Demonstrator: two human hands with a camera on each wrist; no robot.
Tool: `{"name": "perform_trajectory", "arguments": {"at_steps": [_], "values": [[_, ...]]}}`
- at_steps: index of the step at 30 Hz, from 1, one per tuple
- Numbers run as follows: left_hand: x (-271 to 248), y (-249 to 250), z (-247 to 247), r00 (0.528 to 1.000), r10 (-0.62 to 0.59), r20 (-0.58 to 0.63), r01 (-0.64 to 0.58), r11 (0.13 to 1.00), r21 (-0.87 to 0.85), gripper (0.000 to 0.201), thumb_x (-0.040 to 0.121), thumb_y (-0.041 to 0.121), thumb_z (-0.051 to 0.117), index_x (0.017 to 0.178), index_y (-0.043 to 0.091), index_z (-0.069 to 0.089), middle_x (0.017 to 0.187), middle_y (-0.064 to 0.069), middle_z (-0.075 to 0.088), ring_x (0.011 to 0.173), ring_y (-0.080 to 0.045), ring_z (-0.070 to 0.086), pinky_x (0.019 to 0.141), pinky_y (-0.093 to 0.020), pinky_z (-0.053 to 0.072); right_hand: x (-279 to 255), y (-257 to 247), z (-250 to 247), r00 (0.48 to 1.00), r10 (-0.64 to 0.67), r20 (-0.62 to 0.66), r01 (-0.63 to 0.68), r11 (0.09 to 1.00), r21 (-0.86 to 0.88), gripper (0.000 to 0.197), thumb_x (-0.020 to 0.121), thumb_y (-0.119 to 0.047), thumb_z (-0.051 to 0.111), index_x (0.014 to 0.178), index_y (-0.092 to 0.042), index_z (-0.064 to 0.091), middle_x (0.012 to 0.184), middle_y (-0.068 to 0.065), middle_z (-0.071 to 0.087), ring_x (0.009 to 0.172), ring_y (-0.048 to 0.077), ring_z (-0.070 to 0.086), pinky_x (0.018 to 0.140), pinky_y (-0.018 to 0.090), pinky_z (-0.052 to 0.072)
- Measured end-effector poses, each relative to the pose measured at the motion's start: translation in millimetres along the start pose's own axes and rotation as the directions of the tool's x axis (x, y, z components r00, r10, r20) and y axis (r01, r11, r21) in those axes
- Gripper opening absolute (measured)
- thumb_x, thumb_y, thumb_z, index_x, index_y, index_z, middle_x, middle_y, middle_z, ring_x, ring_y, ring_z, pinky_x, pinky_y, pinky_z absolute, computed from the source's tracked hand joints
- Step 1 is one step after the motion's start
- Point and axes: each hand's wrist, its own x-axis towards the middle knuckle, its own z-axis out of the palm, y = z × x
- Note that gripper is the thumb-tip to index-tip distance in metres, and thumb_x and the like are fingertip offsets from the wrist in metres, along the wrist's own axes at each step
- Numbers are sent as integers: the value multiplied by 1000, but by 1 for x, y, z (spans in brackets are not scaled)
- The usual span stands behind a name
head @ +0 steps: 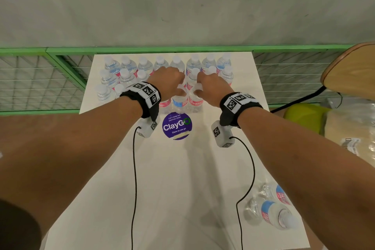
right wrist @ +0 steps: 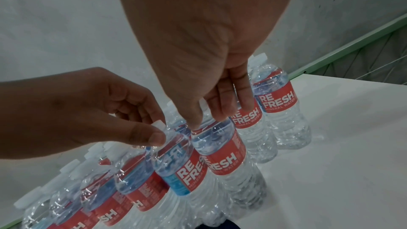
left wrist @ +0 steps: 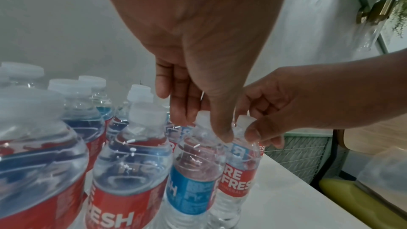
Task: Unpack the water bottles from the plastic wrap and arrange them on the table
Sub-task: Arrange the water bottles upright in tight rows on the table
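Several clear water bottles with red and blue labels stand in rows (head: 162, 67) at the far end of the white table (head: 172, 178). My left hand (head: 172, 85) pinches the white cap and neck of a front-row bottle (head: 179, 102), the one whose label shows blue (left wrist: 191, 185) in the left wrist view. Right beside it, my right hand (head: 203, 89) pinches the top of the neighbouring bottle (head: 195, 102), which has a red label (right wrist: 222, 159). Both bottles stand upright on the table, touching each other. Two more bottles (head: 272, 207) lie on their sides at the near right.
A purple round sticker (head: 177, 126) marks the table just in front of the rows. A green mesh railing (head: 40, 79) runs behind the table. A wooden chair (head: 351, 67), a yellow-green seat (head: 300, 113) and crinkled clear plastic (head: 357, 109) are at the right.
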Motion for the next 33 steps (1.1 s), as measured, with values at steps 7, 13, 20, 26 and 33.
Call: {"name": "perform_trajectory", "arguments": {"at_steps": [7,13,20,26,33], "values": [[-2,2,-3,998,57,8,-56,995,-79,27,87,25,72,110,14,64,106,-7,59,95,-27,58,78,-35,48,1,1,0,998,-56,-16,56,998,16,28,91,-26,61,117,-18,54,104,13,63,89,34,62,74,41,54],[-4,1,-2,997,80,-9,-81,990,-115,26,86,19,73,111,13,65,107,-6,58,95,-24,56,75,-29,42,0,4,0,999,-44,-9,44,999,-9,27,92,-28,60,117,-19,52,104,12,62,90,33,60,74,43,54],[-4,-1,-1,998,65,-17,-67,990,-126,26,86,20,73,110,13,66,107,-6,58,96,-26,57,79,-34,46,-1,-1,9,998,-19,-56,20,999,26,32,92,-33,61,118,-16,51,102,11,63,88,32,62,74,42,55],[-5,-1,0,998,65,-24,-68,989,-133,27,86,20,71,111,12,67,107,-7,58,96,-27,58,82,-42,51,-2,-2,11,997,-4,-81,9,998,60,34,92,-33,64,117,-12,52,100,13,63,87,31,61,67,34,47],[-6,-5,3,996,81,-31,-84,987,-136,28,86,21,72,113,14,67,109,-5,58,96,-26,58,83,-41,51,-3,-2,11,997,7,-79,0,995,96,34,92,-33,63,118,-14,52,102,11,65,88,30,63,69,33,48]]}}
